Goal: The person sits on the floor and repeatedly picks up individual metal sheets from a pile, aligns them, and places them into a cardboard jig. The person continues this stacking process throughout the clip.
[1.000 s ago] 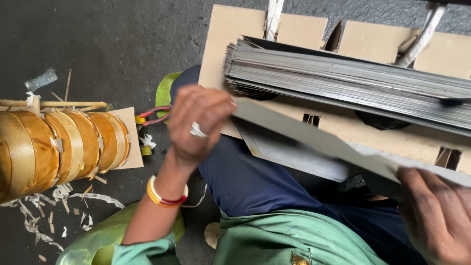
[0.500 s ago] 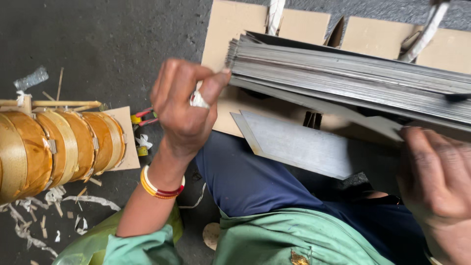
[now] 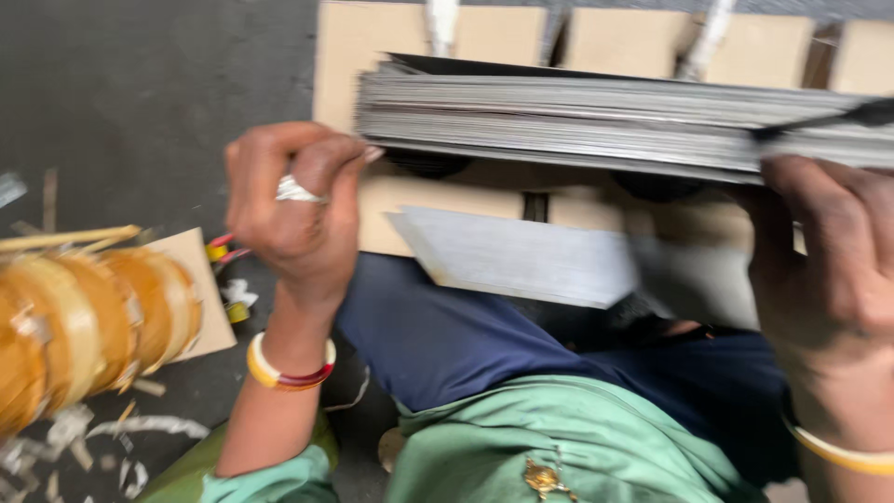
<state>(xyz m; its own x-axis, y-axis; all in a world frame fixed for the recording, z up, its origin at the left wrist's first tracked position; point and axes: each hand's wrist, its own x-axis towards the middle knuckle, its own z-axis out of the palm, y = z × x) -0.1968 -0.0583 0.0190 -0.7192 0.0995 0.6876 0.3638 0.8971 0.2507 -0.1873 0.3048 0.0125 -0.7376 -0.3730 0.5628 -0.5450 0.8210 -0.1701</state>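
Here both hands, left [image 3: 298, 210] and right [image 3: 838, 270], curl closed against the metal sheet stack [image 3: 596, 121].

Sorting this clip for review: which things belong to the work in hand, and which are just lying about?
In hand: thick stack of thin grey metal sheets; single grey metal sheet below it; left hand; right hand.

Lying about: yellow-taped wound coils; pale scraps on the dark floor.

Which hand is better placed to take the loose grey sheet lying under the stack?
Probably the right hand: it overlaps the end of the loose grey sheet. The left hand is curled at the end of the stack of sheets, above and clear of it.
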